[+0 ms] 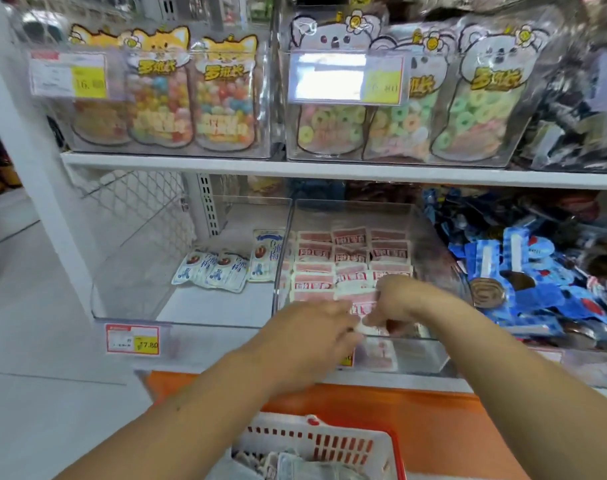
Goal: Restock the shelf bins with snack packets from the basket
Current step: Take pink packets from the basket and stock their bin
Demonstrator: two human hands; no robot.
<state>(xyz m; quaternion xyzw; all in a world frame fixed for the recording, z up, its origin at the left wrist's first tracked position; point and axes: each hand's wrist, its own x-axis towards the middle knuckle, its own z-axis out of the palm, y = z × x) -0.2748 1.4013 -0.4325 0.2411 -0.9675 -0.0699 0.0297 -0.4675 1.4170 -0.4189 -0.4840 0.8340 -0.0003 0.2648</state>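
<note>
Right hand (395,299) reaches into the middle bin (416,355) on the lower shelf, its fingers curled down and pinching a red packet (362,308) at the near end of the bin. Left hand (312,327) comes in from the left with its fingertips at the same packet; its back faces the camera, so I cannot tell whether it grips or only touches. Beyond the held packet, red packets (333,261) lie in rows across the bin floor toward the far wall. Nearest the camera, low in the frame, stands the basket (343,445), white with red trim, with blurred packets inside. In the left bin (191,327) a few white packets (219,271) lie near the back. Blue packets (537,289) are heaped to the right. Candy bags (222,98) stand upright in clear bins on the upper shelf (226,164).
</note>
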